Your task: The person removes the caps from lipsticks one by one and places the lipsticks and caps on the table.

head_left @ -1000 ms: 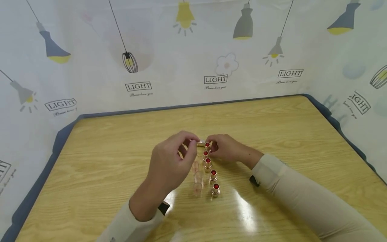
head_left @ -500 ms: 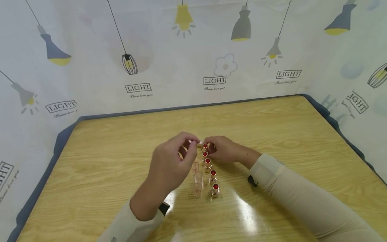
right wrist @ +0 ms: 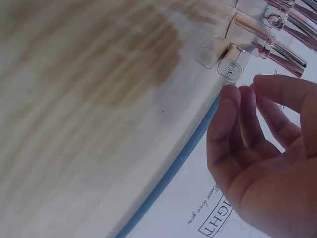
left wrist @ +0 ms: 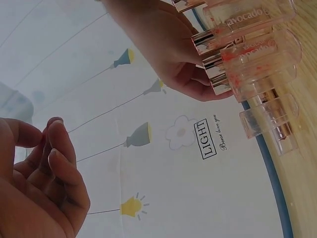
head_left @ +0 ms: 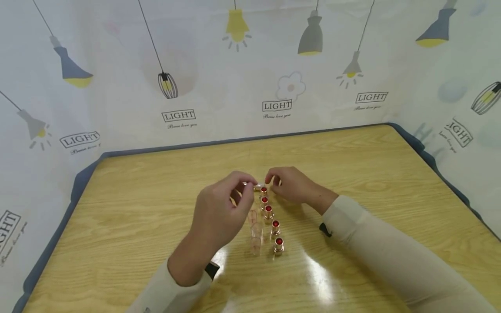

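In the head view, lipsticks with red tops and shiny gold cases [head_left: 278,246] stand upright in a row running away from me. Clear caps [head_left: 255,245] form a second row to their left; the left wrist view shows printed lettering on the caps [left wrist: 250,20]. My left hand [head_left: 221,208], thumb and forefinger close together, hovers over the far caps and holds nothing visible. Just right of the farthest lipstick [head_left: 264,191] is my right hand [head_left: 293,187], loosely curled, with nothing between its fingertips. Beyond the row lies another tube [head_left: 259,187], partly hidden by my left fingers.
All of it stands on a wood-grain table [head_left: 156,174] with a dark blue edge [head_left: 188,144] at the back. A white cloth [head_left: 219,74] printed with lamps hangs behind and at both sides. Light glares off the near tabletop.
My right hand has let go of the farthest lipstick, which now stands slightly further left, and has drawn back to the right. The left hand has barely moved.
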A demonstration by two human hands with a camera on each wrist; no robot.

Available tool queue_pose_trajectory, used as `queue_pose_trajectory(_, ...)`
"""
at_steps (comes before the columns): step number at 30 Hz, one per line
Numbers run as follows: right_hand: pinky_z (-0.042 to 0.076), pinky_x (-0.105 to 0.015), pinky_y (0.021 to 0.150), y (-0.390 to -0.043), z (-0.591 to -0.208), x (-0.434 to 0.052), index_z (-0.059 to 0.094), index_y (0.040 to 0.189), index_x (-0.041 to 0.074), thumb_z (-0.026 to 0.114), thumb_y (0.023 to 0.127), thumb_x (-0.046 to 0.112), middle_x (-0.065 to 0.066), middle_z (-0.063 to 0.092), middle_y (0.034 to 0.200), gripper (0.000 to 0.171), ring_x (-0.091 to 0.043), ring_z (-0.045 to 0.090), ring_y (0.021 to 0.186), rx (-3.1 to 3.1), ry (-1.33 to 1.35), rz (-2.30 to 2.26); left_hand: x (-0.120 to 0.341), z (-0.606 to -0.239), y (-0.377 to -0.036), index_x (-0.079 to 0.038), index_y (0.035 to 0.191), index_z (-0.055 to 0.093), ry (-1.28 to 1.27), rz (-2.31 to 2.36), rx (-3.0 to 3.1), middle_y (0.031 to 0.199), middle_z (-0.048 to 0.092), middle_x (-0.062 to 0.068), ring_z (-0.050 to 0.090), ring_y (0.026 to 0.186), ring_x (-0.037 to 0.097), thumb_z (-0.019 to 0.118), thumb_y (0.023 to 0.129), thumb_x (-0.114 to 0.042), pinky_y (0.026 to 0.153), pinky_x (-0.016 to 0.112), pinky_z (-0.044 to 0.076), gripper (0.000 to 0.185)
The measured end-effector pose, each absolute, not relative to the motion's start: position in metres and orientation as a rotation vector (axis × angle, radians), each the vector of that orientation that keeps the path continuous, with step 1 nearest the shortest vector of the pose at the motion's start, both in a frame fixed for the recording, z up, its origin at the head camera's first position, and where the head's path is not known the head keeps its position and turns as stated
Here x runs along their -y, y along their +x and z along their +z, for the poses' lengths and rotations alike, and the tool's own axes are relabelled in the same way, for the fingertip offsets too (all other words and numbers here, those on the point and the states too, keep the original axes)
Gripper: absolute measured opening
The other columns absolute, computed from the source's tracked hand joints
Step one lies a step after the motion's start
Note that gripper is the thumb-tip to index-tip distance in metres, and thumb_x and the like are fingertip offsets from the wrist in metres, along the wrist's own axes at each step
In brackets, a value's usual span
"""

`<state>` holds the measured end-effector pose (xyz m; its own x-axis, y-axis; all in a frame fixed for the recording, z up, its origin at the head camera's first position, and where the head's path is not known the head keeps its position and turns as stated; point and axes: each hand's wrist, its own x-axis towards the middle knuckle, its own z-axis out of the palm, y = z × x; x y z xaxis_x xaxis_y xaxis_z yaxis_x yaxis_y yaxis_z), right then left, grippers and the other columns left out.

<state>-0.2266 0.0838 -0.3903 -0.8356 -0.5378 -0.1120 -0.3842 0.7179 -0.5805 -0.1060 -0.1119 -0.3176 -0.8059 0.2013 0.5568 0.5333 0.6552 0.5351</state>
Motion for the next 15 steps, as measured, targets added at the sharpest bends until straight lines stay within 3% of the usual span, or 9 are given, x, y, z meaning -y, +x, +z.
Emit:
queue_pose_trajectory(7, 0.046, -0.027, 0.062, -0.237, -0.39, -0.072, 0.067, 0.107, 0.01, 0.068, 0.096, 0.021, -0.005, 0.067, 0.084, 0.016, -0.015, 0.057, 0.069, -2.699, -0.711, -0.685, 0.113, -0.32, -0.106, -0.016, 0.096, 0.07, -0.561, -0.987, 2.424, 0.073, 0.068, -0.007, 0.06, 0.059, 0.002, 0.057, 0.096, -0.016, 0.052, 0.018, 0.046, 0.013)
queue_pose_trajectory(15, 0.049, -0.028, 0.065, -0.245, -0.392, -0.067, 0.069, 0.111, 0.011, 0.069, 0.095, 0.019, -0.005, 0.069, 0.091, 0.017, -0.016, 0.061, 0.076, -2.655, -0.677, -0.647, 0.113, -0.32, -0.107, -0.018, 0.095, 0.07, -0.564, -0.97, 2.449, 0.073, 0.068, -0.009, 0.057, 0.059, 0.001, 0.057, 0.096, -0.018, 0.052, 0.019, 0.045, 0.013)
